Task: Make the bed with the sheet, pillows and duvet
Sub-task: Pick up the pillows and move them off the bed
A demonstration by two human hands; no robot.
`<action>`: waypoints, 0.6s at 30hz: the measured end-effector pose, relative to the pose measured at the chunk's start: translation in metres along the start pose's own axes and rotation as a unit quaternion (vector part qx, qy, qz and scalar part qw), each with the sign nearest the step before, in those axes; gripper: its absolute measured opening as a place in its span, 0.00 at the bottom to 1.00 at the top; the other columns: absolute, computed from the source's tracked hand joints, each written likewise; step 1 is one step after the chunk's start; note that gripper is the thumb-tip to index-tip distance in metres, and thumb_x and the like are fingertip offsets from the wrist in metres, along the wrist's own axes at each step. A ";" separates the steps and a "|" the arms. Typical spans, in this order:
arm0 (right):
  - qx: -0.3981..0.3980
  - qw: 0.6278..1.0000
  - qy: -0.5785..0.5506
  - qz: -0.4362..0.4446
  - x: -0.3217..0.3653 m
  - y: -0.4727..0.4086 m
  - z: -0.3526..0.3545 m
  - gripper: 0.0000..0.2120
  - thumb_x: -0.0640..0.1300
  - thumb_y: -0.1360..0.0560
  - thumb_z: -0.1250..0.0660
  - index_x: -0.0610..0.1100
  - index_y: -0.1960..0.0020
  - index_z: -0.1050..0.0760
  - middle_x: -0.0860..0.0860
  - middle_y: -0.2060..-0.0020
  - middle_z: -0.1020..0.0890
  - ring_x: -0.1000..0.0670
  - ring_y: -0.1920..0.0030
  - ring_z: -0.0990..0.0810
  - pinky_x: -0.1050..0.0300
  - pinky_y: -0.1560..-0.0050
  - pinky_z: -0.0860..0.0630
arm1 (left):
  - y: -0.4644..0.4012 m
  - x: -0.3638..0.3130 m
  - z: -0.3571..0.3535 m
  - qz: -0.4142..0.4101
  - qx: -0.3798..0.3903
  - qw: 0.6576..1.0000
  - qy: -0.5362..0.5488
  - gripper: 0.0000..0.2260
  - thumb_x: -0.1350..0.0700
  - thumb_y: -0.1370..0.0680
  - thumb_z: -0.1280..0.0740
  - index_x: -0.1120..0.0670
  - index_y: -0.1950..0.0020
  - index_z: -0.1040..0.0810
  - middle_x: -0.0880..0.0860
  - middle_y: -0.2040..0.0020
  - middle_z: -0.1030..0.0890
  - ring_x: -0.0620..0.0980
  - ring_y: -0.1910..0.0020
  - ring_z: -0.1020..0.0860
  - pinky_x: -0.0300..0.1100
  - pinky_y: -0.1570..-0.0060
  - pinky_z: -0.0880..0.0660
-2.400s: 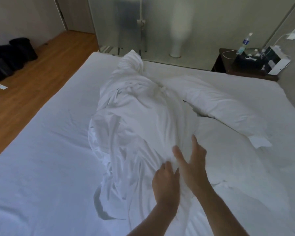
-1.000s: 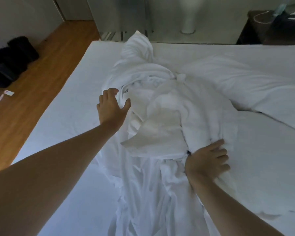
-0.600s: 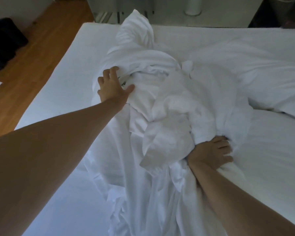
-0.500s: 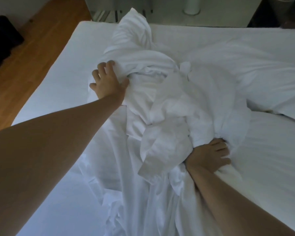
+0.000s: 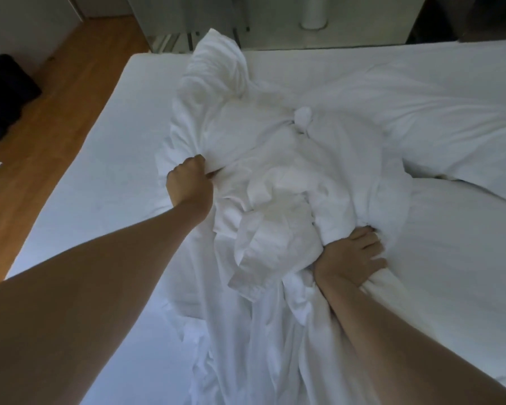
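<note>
Bare mattress (image 5: pixel 94 182) lies open leftward, left hand (image 5: pixel 191 182) fisting the bunched sheet (image 5: pixel 275 176), right hand (image 5: pixel 352 258) clutching its near folds, fingertips buried.

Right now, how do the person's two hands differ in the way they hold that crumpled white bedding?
The left hand is a closed fist pinching a fold on the far left side of the crumpled bedding; the right hand is nearer, its fingers curled loosely into the bundle's right edge. The left arm stretches out long; the right arm is shorter in view. Both are bare and grip the same white cloth.
</note>
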State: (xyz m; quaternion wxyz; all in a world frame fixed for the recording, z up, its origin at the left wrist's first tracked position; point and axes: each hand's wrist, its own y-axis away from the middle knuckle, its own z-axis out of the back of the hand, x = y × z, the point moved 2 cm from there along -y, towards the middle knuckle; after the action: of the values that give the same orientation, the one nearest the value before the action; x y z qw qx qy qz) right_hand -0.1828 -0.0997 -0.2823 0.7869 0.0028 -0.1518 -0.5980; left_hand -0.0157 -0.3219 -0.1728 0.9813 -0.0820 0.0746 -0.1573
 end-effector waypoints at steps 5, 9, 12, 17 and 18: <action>0.005 0.997 0.072 0.036 -0.025 0.025 0.023 0.42 0.52 0.24 0.36 0.29 0.23 0.51 0.31 0.32 0.34 0.33 0.32 0.33 0.36 0.37 0.34 | 0.041 -0.001 0.021 0.017 -0.018 1.000 0.016 0.10 0.70 0.27 0.37 0.55 0.58 0.32 0.58 0.59 0.22 0.62 0.60 0.23 0.46 0.59 0.34; -0.007 0.996 0.069 0.060 -0.046 0.050 0.044 0.42 0.51 0.26 0.35 0.30 0.22 0.49 0.31 0.35 0.31 0.35 0.38 0.30 0.39 0.41 0.31 | 0.082 -0.001 0.051 0.018 -0.034 0.998 0.051 0.12 0.72 0.31 0.36 0.56 0.60 0.32 0.56 0.63 0.25 0.58 0.66 0.29 0.45 0.62 0.38; -0.037 0.995 0.056 0.069 -0.065 0.069 0.056 0.37 0.44 0.28 0.33 0.31 0.24 0.42 0.31 0.44 0.27 0.36 0.48 0.26 0.40 0.48 0.28 | 0.110 -0.003 0.072 0.021 -0.043 0.996 0.081 0.12 0.71 0.33 0.34 0.56 0.62 0.33 0.53 0.66 0.29 0.55 0.69 0.33 0.42 0.65 0.41; -0.044 0.994 0.004 0.098 -0.096 0.105 0.082 0.46 0.45 0.38 0.22 0.34 0.26 0.37 0.32 0.47 0.27 0.36 0.50 0.25 0.43 0.53 0.29 | 0.164 -0.020 0.119 -0.029 -0.078 0.986 0.143 0.15 0.73 0.39 0.35 0.56 0.66 0.35 0.52 0.71 0.31 0.53 0.72 0.36 0.37 0.74 0.46; -0.036 0.994 -0.002 0.099 -0.102 0.110 0.090 0.48 0.46 0.38 0.20 0.35 0.25 0.38 0.32 0.45 0.27 0.35 0.48 0.26 0.42 0.51 0.30 | 0.176 -0.026 0.130 -0.044 -0.089 0.983 0.154 0.16 0.73 0.39 0.34 0.55 0.66 0.35 0.51 0.71 0.31 0.52 0.73 0.35 0.36 0.74 0.46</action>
State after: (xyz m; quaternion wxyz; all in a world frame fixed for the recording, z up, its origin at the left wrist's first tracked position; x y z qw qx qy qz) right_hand -0.1255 0.0438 -0.1997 0.8417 -0.0423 -0.1313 -0.5220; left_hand 0.0342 -0.1307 -0.0758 0.9390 -0.1466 0.2348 -0.2041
